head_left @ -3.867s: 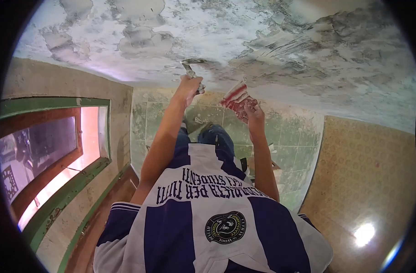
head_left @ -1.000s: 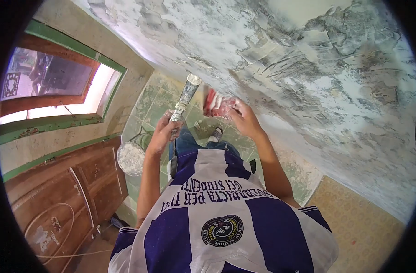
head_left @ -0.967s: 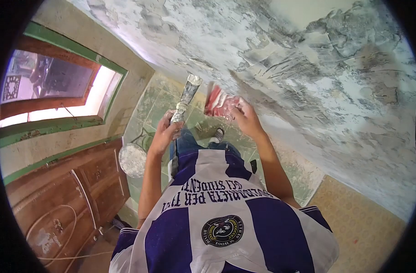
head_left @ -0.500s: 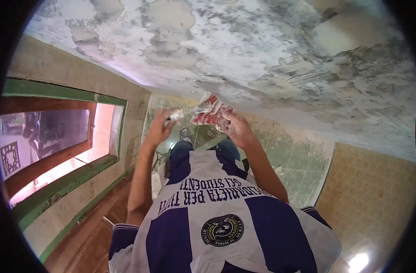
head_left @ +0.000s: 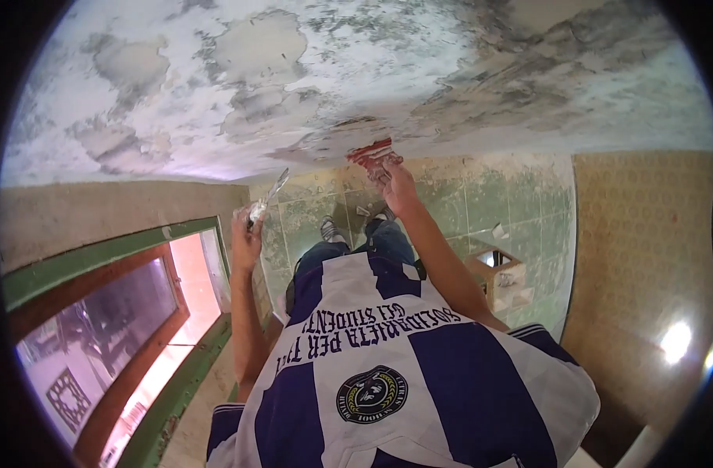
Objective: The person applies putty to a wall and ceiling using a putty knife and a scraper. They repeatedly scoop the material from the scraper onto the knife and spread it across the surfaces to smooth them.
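Note:
My left hand (head_left: 247,238) is closed around the white-smeared handle of a putty knife (head_left: 275,189), its blade pointing up and away, clear of the wall. My right hand (head_left: 395,186) grips a red plastic spreader (head_left: 369,151) streaked with white filler. The spreader's far edge is right at the wall (head_left: 356,70), over a damp-looking grey patch. White and grey smears and rough bare patches cover this wall.
A window with a green frame (head_left: 114,253) and brown wooden sash is at the left. Green tiles (head_left: 481,203) lie below the wall. A box-like stand (head_left: 501,273) is right of my legs, and a tan patterned surface (head_left: 645,257) lies farther right.
My hands have moved apart. The spreader has gone from beside the putty knife up to the wall, while the left hand has drawn back left with the knife.

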`<control>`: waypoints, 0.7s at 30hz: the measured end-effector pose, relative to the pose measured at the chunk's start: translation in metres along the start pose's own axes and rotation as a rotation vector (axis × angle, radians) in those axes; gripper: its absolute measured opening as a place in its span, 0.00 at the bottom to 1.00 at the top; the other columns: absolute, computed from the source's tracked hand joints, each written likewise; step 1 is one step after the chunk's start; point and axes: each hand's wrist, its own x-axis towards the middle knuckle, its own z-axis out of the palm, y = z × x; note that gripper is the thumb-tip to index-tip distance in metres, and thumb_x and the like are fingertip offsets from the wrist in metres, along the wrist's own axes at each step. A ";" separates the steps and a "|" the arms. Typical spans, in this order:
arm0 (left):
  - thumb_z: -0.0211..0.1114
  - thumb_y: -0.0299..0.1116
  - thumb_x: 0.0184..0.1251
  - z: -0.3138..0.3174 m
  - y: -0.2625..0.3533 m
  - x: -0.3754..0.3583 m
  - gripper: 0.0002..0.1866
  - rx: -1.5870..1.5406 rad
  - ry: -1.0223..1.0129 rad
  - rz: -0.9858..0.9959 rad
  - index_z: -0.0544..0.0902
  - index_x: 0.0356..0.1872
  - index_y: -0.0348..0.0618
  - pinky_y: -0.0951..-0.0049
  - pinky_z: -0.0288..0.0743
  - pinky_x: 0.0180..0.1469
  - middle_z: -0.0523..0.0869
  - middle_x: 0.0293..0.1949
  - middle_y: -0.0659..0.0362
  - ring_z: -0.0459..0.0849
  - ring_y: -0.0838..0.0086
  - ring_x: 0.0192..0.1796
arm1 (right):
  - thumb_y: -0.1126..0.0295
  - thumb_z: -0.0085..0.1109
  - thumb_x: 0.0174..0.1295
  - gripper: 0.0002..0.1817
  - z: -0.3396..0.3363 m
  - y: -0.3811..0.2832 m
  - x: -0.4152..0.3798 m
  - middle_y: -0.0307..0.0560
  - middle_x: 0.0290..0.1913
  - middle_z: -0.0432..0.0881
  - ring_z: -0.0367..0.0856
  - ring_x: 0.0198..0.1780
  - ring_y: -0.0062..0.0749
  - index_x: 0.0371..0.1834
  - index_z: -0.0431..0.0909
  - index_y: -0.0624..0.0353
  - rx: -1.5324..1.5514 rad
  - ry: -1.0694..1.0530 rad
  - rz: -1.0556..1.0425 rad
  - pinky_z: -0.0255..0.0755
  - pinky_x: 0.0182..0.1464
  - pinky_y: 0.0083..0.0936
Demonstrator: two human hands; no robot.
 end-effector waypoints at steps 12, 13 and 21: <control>0.63 0.34 0.74 -0.003 -0.022 -0.023 0.17 -0.134 -0.028 -0.098 0.78 0.58 0.38 0.66 0.72 0.58 0.80 0.51 0.49 0.79 0.60 0.54 | 0.75 0.52 0.71 0.03 0.106 0.007 0.064 0.44 0.38 0.79 0.80 0.38 0.32 0.43 0.73 0.61 -0.025 0.319 -0.207 0.83 0.40 0.30; 0.63 0.34 0.74 -0.004 -0.022 -0.025 0.17 -0.149 -0.017 -0.105 0.78 0.58 0.38 0.67 0.72 0.57 0.80 0.51 0.49 0.79 0.61 0.53 | 0.75 0.52 0.70 0.03 0.117 0.007 0.060 0.43 0.38 0.79 0.80 0.38 0.31 0.42 0.73 0.61 -0.101 0.349 -0.220 0.81 0.40 0.28; 0.61 0.33 0.75 0.008 -0.036 -0.047 0.17 -0.077 -0.090 -0.133 0.77 0.59 0.35 0.69 0.73 0.57 0.81 0.53 0.50 0.80 0.64 0.54 | 0.73 0.54 0.69 0.05 0.128 0.023 -0.010 0.39 0.36 0.75 0.73 0.33 0.23 0.43 0.72 0.62 -0.257 0.159 -0.382 0.73 0.35 0.26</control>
